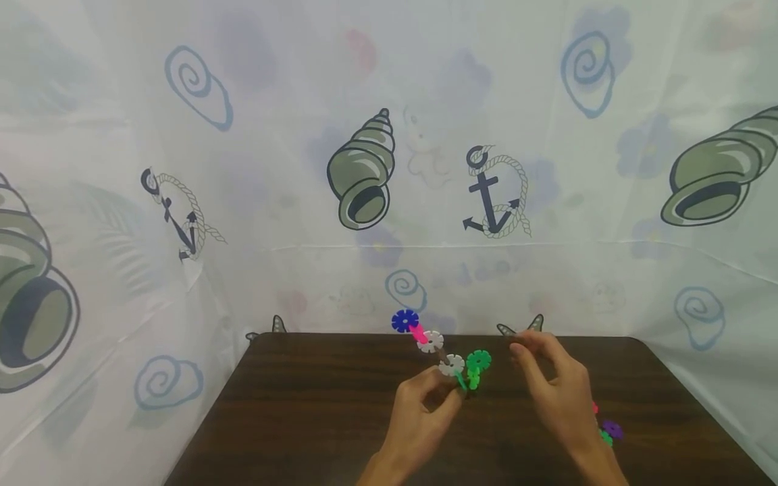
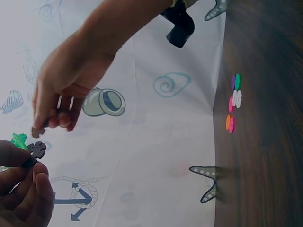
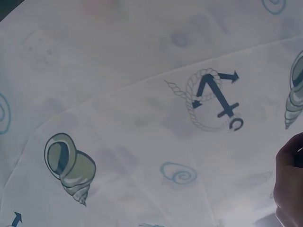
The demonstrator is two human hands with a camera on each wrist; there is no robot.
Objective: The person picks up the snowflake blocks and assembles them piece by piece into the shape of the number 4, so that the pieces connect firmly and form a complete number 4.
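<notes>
My left hand (image 1: pixel 419 408) pinches a chain of notched plastic discs that rises up and to the left. Its end is a blue disc (image 1: pixel 404 321), joined through a pink disc (image 1: pixel 418 333) to white discs (image 1: pixel 452 365); a green disc (image 1: pixel 479 360) sits on the right side. In the left wrist view, a dark disc (image 2: pixel 37 149) shows at the left fingertips. Apart from the chain, my right hand (image 1: pixel 556 385) pinches a small brown disc (image 2: pixel 38 133) between thumb and fingers. The right wrist view catches only part of that hand, at the right edge.
Loose discs lie on the dark wooden table (image 1: pixel 304 405), including a purple disc (image 1: pixel 612 428) beyond my right wrist. The left wrist view shows several more, among them white discs (image 2: pixel 237 99) and an orange disc (image 2: pixel 228 122). A printed cloth (image 1: pixel 273 169) hangs behind and beside the table.
</notes>
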